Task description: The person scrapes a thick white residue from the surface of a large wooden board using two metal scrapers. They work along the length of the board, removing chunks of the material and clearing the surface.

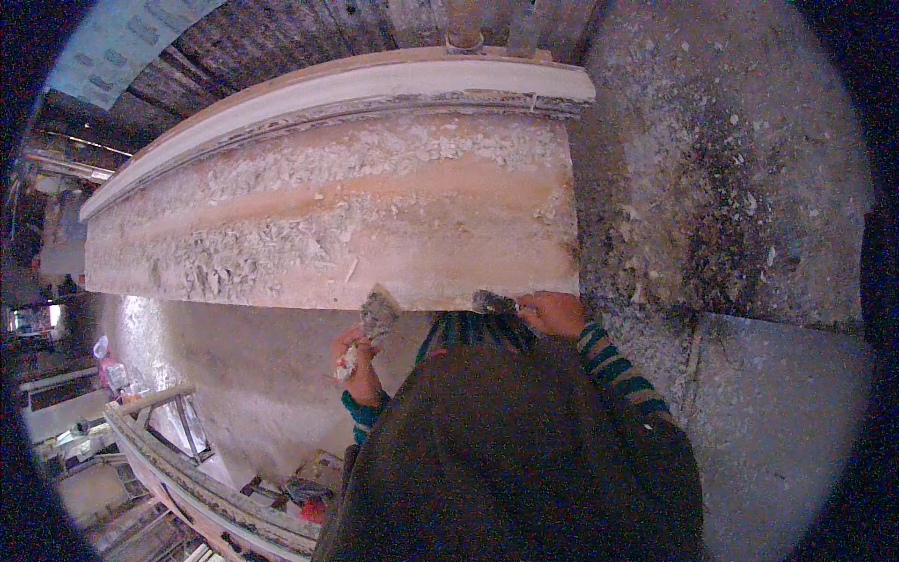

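My left hand [356, 361] is closed around the handle of a putty knife [379, 314]. That knife's broad, plaster-smeared blade points up at the near edge of a long bench [421, 276]. To the right, my right hand [552, 314] grips a second, darker scraper [493, 302], its blade turned left and lying close by the same edge. Whether either blade touches the bench, I cannot tell. Pale plaster crumbs and flakes [225, 258] cover much of the bench top, thickest at the left and along the back.
A long white moulding [375, 86] runs along the bench's far side. To the right lies a stained floor [712, 178] spattered with flakes. A wooden frame [206, 501] stands at lower left, near a red item [313, 510]. Corrugated sheeting [318, 33] backs the bench.
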`<state>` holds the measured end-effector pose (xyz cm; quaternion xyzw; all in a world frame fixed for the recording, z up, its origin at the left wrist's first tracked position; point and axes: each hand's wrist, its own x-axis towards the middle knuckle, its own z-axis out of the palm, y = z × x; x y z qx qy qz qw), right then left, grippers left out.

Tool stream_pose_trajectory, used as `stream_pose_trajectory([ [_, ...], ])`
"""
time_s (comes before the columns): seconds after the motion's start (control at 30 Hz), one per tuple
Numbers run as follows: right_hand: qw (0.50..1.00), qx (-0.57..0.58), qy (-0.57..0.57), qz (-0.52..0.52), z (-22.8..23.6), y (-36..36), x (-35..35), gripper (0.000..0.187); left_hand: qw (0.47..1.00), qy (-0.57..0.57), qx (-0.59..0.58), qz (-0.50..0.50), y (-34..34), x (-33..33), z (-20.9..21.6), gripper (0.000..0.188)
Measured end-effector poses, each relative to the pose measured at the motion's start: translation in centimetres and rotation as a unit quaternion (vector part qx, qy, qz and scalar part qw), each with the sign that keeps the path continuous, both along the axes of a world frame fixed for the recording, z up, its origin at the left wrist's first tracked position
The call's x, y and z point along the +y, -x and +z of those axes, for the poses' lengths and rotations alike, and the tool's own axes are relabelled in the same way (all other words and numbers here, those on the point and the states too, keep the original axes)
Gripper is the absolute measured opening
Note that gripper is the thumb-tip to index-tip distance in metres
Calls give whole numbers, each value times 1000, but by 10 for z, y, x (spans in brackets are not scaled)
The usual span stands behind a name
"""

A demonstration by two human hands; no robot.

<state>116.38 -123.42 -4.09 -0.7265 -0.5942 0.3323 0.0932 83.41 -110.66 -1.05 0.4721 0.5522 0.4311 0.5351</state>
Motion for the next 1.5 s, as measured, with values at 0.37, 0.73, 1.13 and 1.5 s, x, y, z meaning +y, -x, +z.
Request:
stream_pose_trajectory([
  [0.37,999,5,-5,-31,-5,-42,-48,36,1000,1,-8,-3,1,-6,-14,21],
  [0.73,1000,-5,8,-16,-9,-29,-43,37,1000,-1,-8,-26,0,-1,-7,20],
  [1.13,995,38,92,-30,29,56,82,37,998,40,-50,-25,-5,-10,-20,18],
  [1.5,936,-30,-166,-309,17,-34,-34,32,916,146,-112,-356,-93,-9,-93,16],
])
